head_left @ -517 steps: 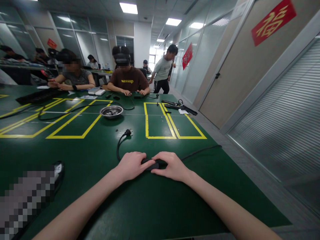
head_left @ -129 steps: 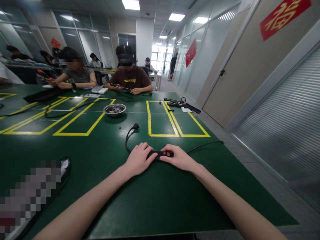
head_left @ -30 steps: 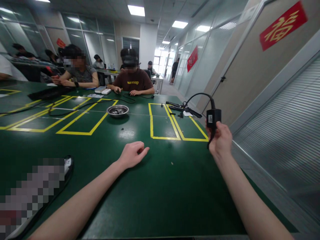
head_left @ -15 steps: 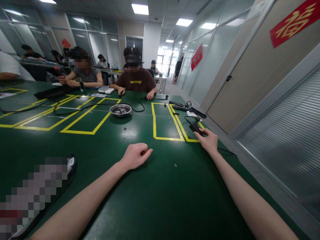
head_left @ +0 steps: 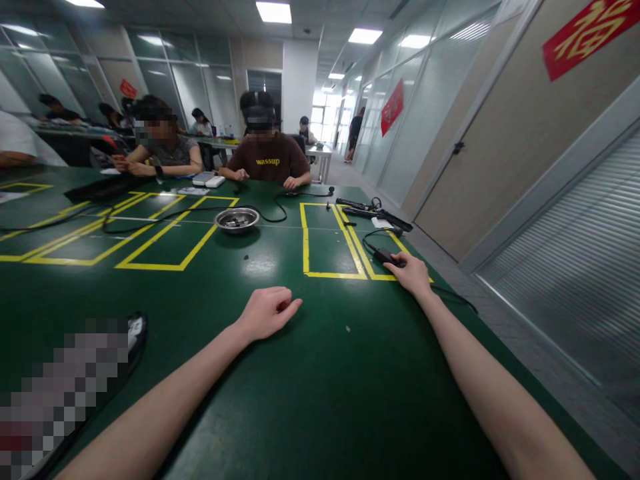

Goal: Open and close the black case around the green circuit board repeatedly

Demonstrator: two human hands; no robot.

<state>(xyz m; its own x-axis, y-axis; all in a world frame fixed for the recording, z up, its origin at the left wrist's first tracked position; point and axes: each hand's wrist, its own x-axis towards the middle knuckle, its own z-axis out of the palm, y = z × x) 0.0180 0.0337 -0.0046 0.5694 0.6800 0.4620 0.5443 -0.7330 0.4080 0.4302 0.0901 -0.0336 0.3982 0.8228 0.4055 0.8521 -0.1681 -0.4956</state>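
Note:
My left hand (head_left: pixel 267 312) rests on the green table (head_left: pixel 300 393), its fingers curled into a loose fist and the thumb lying forward. I see nothing in it. At the right, my right hand (head_left: pixel 413 273) grips a small black box with a cable, which looks like a power adapter (head_left: pixel 385 257). The box sits low at the table surface, within the right-hand yellow tape outline. Its thin black cable (head_left: pixel 367 239) loops up behind it, and another stretch of black cable (head_left: pixel 455 293) runs off past my wrist. My fingertips partly cover the box.
Beyond the box lie black folded rods (head_left: pixel 377 217). A metal bowl (head_left: pixel 237 220) with small metal parts stands mid-table. Yellow tape outlines (head_left: pixel 335 275) mark the surface. A blurred-out item in a black rim (head_left: pixel 70 393) lies front left. Co-workers (head_left: pixel 267 157) sit across the table.
My right hand has brought the black box down flatter onto the table, and its cable now forms a wider loop. My left hand keeps its pose. The view has shifted slightly.

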